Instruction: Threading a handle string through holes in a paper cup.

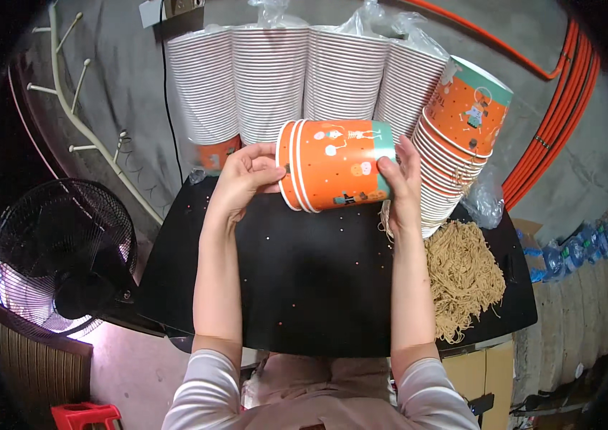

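Observation:
A short nest of orange paper tubs (343,168) with cartoon figures and a teal band lies sideways in the air above the black table (304,287). My left hand (246,179) pinches the white rims at its left end. My right hand (405,186) holds the teal base end, thumb on the near side and fingers behind. Just beyond my right hand leans a tall stack of similar tubs (447,165), the top one showing its orange and teal wall. A heap of tan, noodle-like strands (461,279) lies beside my right forearm.
Several tall columns of nested white-rimmed tubs (269,86) in clear plastic stand along the table's back edge. A black fan (64,258) is at the left, a red stool (87,416) below it. Orange conduits (554,115) run down the wall; water bottles (583,247) lie at right.

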Tool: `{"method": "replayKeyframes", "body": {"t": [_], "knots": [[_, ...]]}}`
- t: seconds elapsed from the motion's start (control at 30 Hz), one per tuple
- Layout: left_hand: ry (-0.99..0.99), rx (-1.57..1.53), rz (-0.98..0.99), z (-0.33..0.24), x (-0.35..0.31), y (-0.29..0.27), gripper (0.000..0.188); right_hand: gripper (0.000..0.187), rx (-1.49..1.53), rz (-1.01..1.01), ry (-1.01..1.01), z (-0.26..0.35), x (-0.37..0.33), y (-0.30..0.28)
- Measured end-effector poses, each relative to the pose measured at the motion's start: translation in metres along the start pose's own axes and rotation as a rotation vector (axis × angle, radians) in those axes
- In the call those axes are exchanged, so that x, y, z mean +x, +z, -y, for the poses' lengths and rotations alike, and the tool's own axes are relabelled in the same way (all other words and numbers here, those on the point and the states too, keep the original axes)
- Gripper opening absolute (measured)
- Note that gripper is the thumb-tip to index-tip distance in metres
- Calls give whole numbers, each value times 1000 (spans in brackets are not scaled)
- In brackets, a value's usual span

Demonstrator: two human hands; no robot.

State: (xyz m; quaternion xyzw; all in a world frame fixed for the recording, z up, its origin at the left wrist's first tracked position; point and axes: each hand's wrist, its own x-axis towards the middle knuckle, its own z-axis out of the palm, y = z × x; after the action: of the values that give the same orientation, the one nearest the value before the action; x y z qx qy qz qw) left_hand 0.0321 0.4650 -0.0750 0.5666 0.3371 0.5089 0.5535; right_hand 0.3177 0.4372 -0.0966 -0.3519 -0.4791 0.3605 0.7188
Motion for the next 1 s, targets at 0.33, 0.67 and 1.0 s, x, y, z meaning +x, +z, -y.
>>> {"method": "replayKeyframes", "body": {"t": [0.33, 0.67, 1.0], "knots": [[239, -176, -456, 14, 15, -57, 32, 63, 250, -21, 12, 21, 8, -29], [512, -548, -540, -5, -3, -66, 37, 81, -974, 239, -494, -34, -9, 12], [-157, -1438, 89, 21, 11, -52, 42, 84, -1098, 318, -581, -44, -23, 31]]}}
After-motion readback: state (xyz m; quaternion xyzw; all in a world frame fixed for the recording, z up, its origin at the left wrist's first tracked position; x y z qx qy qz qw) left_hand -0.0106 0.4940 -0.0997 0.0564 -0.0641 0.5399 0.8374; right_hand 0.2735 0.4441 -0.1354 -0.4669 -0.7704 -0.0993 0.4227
